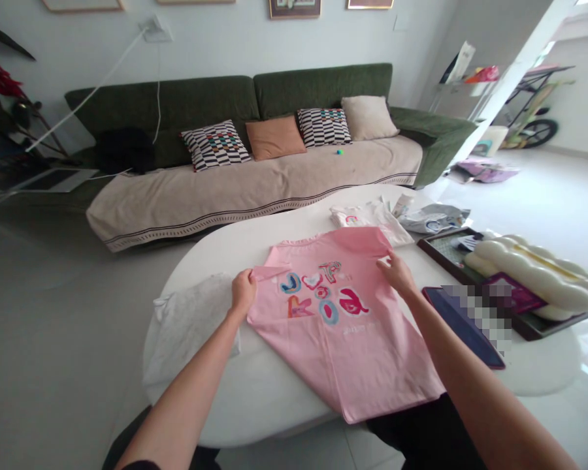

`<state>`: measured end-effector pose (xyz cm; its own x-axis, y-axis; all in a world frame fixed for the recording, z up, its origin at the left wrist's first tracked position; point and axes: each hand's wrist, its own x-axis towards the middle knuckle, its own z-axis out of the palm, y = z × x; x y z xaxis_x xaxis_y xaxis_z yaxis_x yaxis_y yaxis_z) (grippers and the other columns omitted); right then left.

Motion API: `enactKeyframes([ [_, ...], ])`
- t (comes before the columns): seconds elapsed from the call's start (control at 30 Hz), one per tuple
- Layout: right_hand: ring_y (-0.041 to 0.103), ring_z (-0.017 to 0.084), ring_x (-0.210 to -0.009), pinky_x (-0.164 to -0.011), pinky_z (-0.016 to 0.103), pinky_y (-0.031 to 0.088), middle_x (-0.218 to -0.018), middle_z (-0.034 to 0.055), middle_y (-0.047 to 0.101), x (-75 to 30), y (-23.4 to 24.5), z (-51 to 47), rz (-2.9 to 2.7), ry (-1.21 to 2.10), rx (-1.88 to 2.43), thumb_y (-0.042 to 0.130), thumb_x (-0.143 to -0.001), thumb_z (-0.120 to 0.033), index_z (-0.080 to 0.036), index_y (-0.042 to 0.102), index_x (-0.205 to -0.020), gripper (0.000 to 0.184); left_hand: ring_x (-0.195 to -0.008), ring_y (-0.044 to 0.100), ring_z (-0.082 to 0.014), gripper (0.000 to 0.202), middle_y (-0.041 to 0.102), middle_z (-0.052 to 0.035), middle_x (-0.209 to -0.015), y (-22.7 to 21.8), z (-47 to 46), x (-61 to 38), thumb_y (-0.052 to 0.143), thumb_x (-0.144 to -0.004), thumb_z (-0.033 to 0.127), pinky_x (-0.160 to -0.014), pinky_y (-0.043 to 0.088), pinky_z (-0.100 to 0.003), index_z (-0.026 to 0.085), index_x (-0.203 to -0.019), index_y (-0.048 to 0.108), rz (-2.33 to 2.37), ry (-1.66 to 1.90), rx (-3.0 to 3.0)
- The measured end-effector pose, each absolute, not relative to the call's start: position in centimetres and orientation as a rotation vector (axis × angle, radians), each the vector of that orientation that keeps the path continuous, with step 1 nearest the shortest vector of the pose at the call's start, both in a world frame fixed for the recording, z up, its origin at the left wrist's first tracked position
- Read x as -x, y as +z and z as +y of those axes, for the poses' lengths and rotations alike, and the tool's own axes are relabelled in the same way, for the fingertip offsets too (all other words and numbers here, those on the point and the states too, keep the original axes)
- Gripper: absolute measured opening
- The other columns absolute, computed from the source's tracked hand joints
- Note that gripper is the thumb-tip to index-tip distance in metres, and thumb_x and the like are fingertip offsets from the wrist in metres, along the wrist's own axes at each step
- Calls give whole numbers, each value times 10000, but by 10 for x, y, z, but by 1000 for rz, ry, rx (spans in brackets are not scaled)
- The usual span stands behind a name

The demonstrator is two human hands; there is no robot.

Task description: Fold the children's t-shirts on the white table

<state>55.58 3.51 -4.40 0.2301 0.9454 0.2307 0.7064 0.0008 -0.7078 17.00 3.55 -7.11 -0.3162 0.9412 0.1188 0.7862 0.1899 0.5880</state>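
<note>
- White table [274, 391] before a green sofa [161, 108], head view
- Pink shirt [367, 359] mid-table, print up, near end reaching the table edge by the lap
- Left hand [244, 292]: fingers closed, pinching its left edge
- Right hand [396, 271]: thumb and fingers pinching its right edge
- Done: shirt spread out, gripped both sides
- Left, my read: edges not squared, no complete fold yet
- Grey garment [191, 320] left and white shirt [367, 219] beyond lie compact, both unheld
</note>
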Motion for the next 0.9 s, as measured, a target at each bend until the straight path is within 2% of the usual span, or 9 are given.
enactKeyframes([
  [0.07,310,308,-1223,-976,449,268,-1268,258,379,-559,-49,19,-1468,299,1859,415,-757,-216,-9,369,-1240,527,-905,568,-217,344,599,-108,-920,-72,36,-164,447,-747,121,-821,428,-341,114,-1087,501,2389,939,-1426],
  [0.17,295,265,-1251,-985,398,296,-1361,185,297,-540,-59,-15,-1729,219,1843,398,-778,-212,-96,398,-1246,482,-1090,465,-264,450,508,-186,-1098,-68,27,-177,405,-776,140,-911,363,-411,52,-1215,364,2533,1093,-1274],
  [0.23,298,245,-1257,-977,394,317,-1386,131,295,-520,-68,-39,-2072,199,1766,392,-800,-224,-160,416,-1250,454,-1174,388,-237,436,450,-171,-1198,-65,13,-201,382,-798,152,-982,306,-380,80,-1228,369,2367,1112,-1569],
  [0.4,112,303,-1317,-951,548,276,-1450,65,176,-487,-86,-81,-2404,248,1854,353,-852,-386,-276,270,-1358,524,-1207,343,-230,394,422,-86,-1272,-58,-25,-253,515,-744,244,-992,302,-356,211,-1136,517,1440,430,-2366],
  [0.47,74,307,-1322,-953,568,255,-1459,52,144,-484,-90,-87,-2391,268,1915,296,-869,-448,-294,194,-1383,546,-1142,407,-223,352,466,-85,-1218,-52,-36,-252,513,-728,224,-956,333,-338,199,-1077,555,1379,297,-2341],
  [0.57,38,303,-1325,-968,577,223,-1464,30,123,-483,-94,-87,-2380,242,1962,247,-872,-503,-313,160,-1387,556,-845,546,-148,314,585,-35,-937,-41,-51,-227,467,-709,158,-755,425,-232,171,-1004,575,1243,109,-2167],
  [0.67,31,302,-1325,-971,587,204,-1466,24,110,-480,-97,-79,-2375,196,1987,233,-873,-510,-312,163,-1386,555,-647,525,-110,322,577,29,-715,-34,-69,-190,478,-646,127,-578,392,-175,165,-945,590,1127,-71,-2061],
  [0.8,34,306,-1324,-962,595,206,-1470,25,81,-472,-97,-62,-2389,202,1989,230,-878,-501,-317,145,-1387,548,-655,534,-118,308,607,27,-697,-22,-93,-147,441,-573,56,-619,383,-186,182,-764,647,1144,-197,-2175],
  [0.9,43,320,-1320,-951,603,211,-1468,46,90,-466,-95,-58,-2400,230,1994,238,-877,-501,-302,153,-1389,555,-591,541,-126,356,613,29,-621,-9,-103,-136,455,-548,45,-578,389,-192,213,-767,680,1163,-444,-2132],
])
